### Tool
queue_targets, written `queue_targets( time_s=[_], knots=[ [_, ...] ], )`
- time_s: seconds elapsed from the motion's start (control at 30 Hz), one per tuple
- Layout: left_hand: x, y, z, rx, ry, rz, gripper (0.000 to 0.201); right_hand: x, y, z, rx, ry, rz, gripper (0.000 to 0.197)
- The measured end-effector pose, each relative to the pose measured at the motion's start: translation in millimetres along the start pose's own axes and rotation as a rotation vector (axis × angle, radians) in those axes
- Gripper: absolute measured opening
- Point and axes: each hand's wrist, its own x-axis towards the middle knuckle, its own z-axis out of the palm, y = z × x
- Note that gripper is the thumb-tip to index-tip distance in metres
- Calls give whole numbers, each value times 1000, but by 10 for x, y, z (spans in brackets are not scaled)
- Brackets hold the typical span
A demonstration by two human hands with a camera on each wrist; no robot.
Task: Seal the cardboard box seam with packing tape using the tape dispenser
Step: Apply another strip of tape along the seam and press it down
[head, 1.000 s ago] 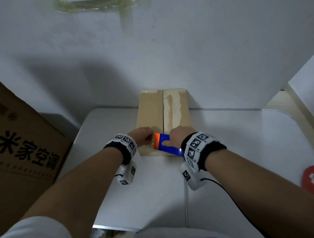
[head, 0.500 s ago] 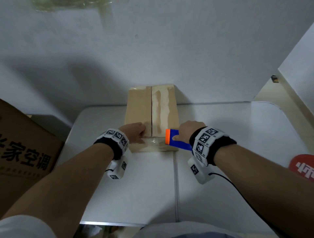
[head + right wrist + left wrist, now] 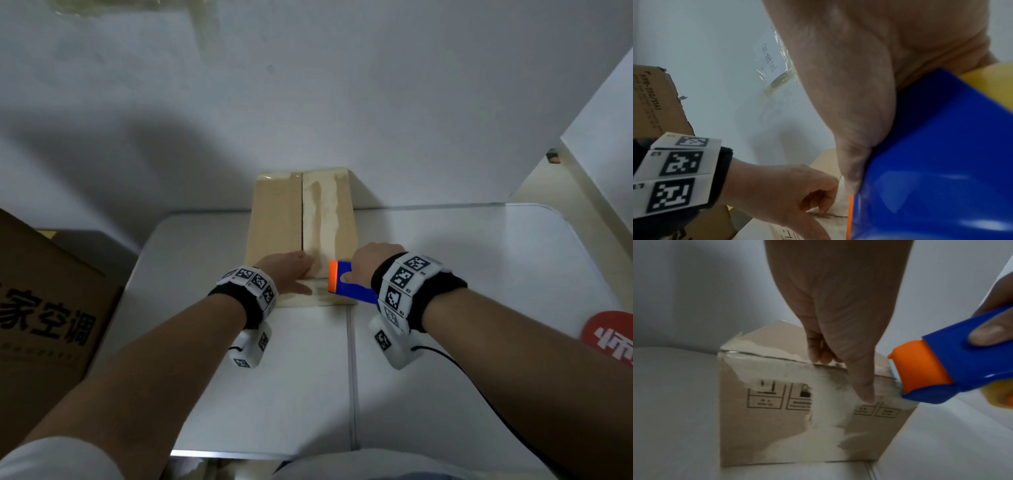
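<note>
At the cardboard box's [image 3: 274, 219] near edge, left hand [image 3: 286, 270] presses flat, right hand [image 3: 371, 262] grips the tape dispenser [image 3: 349, 282].

Both forearms reach forward, wrists banded.
Left hand [image 3: 291, 270] rests palm-down, thumb pointing downward, fingers curled; right hand [image 3: 371, 262] is wrapped in a grip, thumb flat.

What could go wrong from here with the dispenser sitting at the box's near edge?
1. The tape dispenser has its serrated blade close beside the left hand, whose thumb presses the front face of the cardboard box; a slip could nick it.
2. The box's surface is torn and peeled pale, so tape may bond poorly there.
3. The dispenser in the right hand sits right of the seam; the strip may run off-centre.
</note>
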Motion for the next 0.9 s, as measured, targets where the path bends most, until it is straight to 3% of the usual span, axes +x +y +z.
queue_targets(
  time_s=[0.17, 0.47, 0.7, 0.9],
  knots=[
    [145, 148, -5, -46, 7, 37, 20, -2, -24, 35, 10, 21, 9, 44],
    [266, 174, -75, -7, -121, -16, 14, -29, 89, 35, 11, 14, -27, 49],
    [287, 138, -61, 0, -113, -11, 40, -91, 440, 120, 55, 8, -28, 51],
    [287, 167, -78, -16, -121, -30, 42, -118, 899, 182, 49, -40, 27, 55]
  ],
)
